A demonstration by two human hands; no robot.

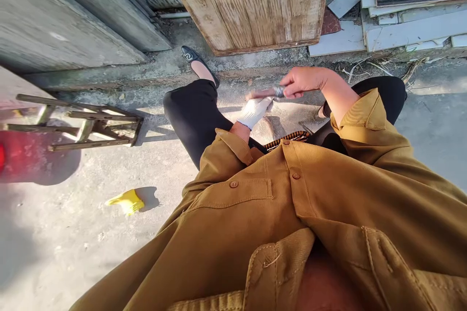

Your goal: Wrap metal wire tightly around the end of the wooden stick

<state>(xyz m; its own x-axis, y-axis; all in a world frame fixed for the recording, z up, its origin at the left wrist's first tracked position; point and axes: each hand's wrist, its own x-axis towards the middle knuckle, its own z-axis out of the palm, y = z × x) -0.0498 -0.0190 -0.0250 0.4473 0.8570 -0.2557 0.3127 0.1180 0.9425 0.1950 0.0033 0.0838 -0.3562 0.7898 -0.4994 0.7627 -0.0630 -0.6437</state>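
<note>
My left hand (252, 112) wears a white knitted glove and is closed, low between my knees. A greyish tip shows at its fingers, but what it grips is not clear. My bare right hand (303, 81) is closed around one end of a short brown stick (261, 93). Silvery wire-like rings (279, 92) circle the stick beside my fingers. Its other end lies just beyond the gloved hand and is slightly blurred; I cannot tell whether the two touch.
A wooden stool (87, 125) lies on its side at left, near a blurred red thing (40, 158). A small yellow object (127, 201) lies on the concrete. Ahead lean a plank panel (255, 5) and grey boards (73, 19). Stacked white boards (412, 29) are at right.
</note>
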